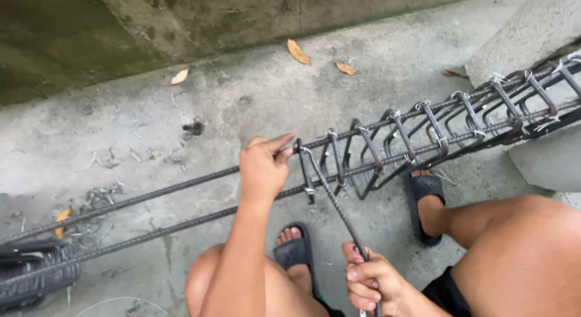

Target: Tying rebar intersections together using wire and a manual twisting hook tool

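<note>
Head view | step: tying stirrup point(305, 171) to top rebar point(181, 184) of cage, raised over concrete floor | left hand point(263, 168) pinched shut on that joint | right hand point(369, 283) fisted round tie hook point(339, 208), tip at joint | next, judged: you twist hook, hold stirrup square.

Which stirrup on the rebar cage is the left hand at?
The endmost stirrup, last in the row on the bare-bar side. The left hand pinches its top corner; the other stirrups, further right, already carry wire ties.
</note>
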